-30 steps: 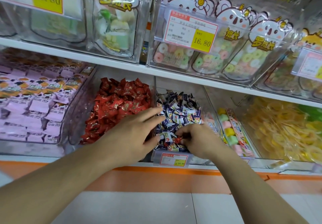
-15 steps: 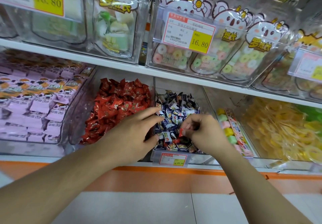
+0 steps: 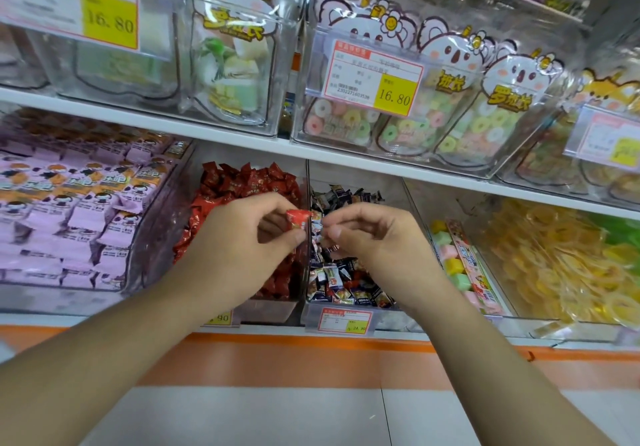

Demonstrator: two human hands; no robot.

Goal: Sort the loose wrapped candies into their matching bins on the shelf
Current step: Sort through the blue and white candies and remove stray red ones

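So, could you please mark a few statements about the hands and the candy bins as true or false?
1. The left hand pinches a red candy. True.
2. The red bin sits right of the blue bin. False: it is to its left.
3. The right hand rests flat inside the yellow bin. False: it is raised before the blue bin, fingers curled.
4. The upper price tag reads 16.80. True.

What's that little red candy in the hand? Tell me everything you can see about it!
The red wrapped candy is small, in shiny, crinkly orange-red wrapping with a pale patch near its lower end. The left hand pinches it between thumb and fingertips, holding it up in front of the divider between the bin of red candies and the bin of blue-and-white candies. Nothing else plainly touches it.
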